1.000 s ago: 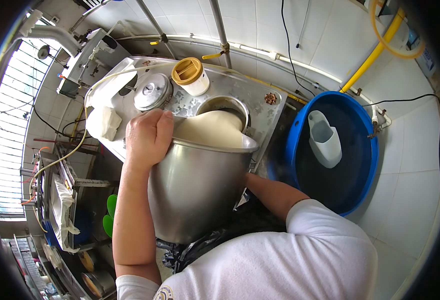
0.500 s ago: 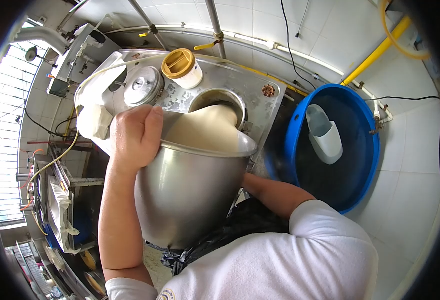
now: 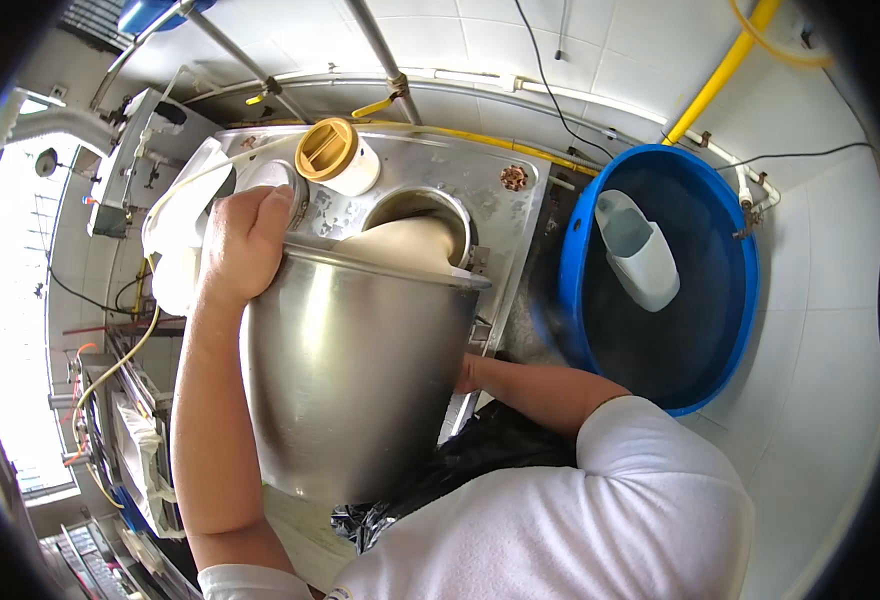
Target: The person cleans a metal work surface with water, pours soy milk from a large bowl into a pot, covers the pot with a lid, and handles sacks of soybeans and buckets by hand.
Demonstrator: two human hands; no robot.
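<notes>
A large steel pot is tipped away from me. Cream-coloured liquid runs over its far rim into a round metal vessel set in the steel counter. My left hand is wrapped round the pot's rim on the left, knuckles up. Low on the pot's right side is my right hand; only a part near the wrist shows, and its fingers are hidden behind the pot. A white tub with a mustard-coloured lid stands beyond the rim.
To the right is a blue barrel of dark liquid with a white scoop in it. Pipes with yellow valve handles run along the tiled wall. Racks stand at the left, and black plastic lies against my front.
The pot has tipped further forward and shifted left in view, with my left hand still on its rim. Less liquid shows inside it.
</notes>
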